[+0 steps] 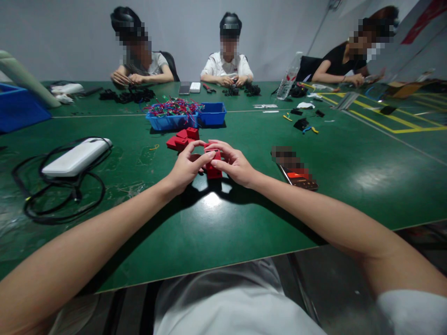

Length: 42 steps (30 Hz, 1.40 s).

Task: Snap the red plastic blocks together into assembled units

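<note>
A small red block-shaped part (214, 171) is held between my two hands above the green table. My left hand (190, 165) grips it from the left, thumb pressed on its upper face. From the right, my right hand (234, 164) closes on the same part, its thumb and fingers around the edge. My fingers hide much of the part, so its details are unclear. Just beyond my left hand lie several similar red parts (183, 138) in a loose pile. Behind them stands a blue bin (171, 123) heaped with thin red, green and purple wires.
A second blue bin (213, 115) adjoins the wire bin. To the left, a white power bank (77, 158) lies with a looped black cable (63, 216). A phone (295, 170) rests at right. Three people sit across the table; a plastic bottle (289, 77) stands near them.
</note>
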Each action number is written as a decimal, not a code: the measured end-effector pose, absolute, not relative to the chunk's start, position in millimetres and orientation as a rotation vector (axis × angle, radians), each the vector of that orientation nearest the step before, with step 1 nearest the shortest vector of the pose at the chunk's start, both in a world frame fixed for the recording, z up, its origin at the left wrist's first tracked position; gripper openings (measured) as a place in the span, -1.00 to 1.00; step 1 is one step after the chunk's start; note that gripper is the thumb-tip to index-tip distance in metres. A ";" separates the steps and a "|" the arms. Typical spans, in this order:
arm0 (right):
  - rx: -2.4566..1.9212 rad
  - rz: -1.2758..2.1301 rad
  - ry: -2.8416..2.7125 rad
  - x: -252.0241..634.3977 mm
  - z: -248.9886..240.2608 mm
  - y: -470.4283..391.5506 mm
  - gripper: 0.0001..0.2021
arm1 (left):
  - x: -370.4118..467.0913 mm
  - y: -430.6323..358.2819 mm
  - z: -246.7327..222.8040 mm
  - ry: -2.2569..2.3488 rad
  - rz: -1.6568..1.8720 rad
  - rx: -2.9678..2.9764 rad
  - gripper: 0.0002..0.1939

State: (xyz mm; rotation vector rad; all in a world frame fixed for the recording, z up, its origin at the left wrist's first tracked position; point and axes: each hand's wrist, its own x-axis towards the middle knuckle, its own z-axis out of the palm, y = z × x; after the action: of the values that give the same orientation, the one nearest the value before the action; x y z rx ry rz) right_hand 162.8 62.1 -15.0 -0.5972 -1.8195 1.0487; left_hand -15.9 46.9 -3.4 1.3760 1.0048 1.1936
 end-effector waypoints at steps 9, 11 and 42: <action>-0.626 1.027 -1.838 163.1 -11.0 59.4 -0.62 | -14.8 42.7 1.4 0.998 1.197 1.367 -0.48; -0.631 1.022 -1.844 163.2 -10.3 59.0 -0.62 | -14.8 42.8 2.1 1.000 1.195 1.363 -0.47; -0.613 1.047 -1.820 162.5 -11.4 60.9 -0.62 | -16.2 45.7 0.6 0.990 1.204 1.376 -0.51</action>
State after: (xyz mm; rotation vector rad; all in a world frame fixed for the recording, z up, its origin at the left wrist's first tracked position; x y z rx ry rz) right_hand 162.5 60.9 -11.4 -0.6127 -1.8201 1.0467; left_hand -16.2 45.7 0.6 1.3763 0.9900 1.2043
